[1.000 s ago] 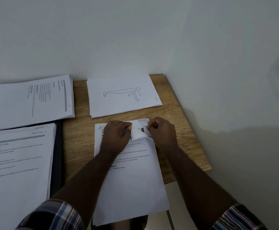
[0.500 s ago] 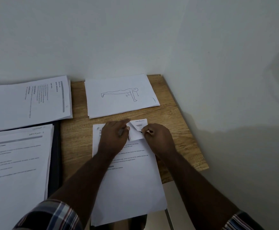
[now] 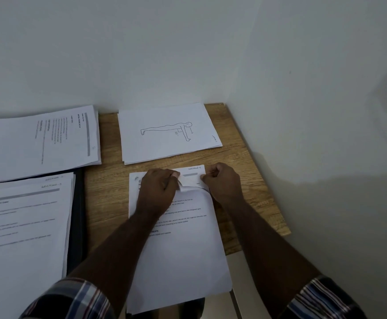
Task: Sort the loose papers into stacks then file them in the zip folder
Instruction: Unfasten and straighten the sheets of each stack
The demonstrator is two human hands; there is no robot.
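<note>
Pale walls corner a wooden counter (image 3: 109,192); left hand (image 3: 156,192) and right hand (image 3: 222,185) each pinch the near paper stack's (image 3: 183,249) curled top corner.

Bare wooden desk (image 3: 245,171) strip open right of the hands; narrow gap between drawing stack (image 3: 168,132) and left text stack (image 3: 38,141). Walls (image 3: 303,88) close behind and right.

White printed paper sheets (image 3: 181,249) with black text and grey header bars, on a light-brown wood-grain counter (image 3: 240,180). Black line drawing of a plank figure on the far white paper stack (image 3: 164,143). Blue, white and red plaid sleeves (image 3: 72,300); dark, near-black flat folder (image 3: 78,226); pale grey-white wall (image 3: 187,54).
</note>
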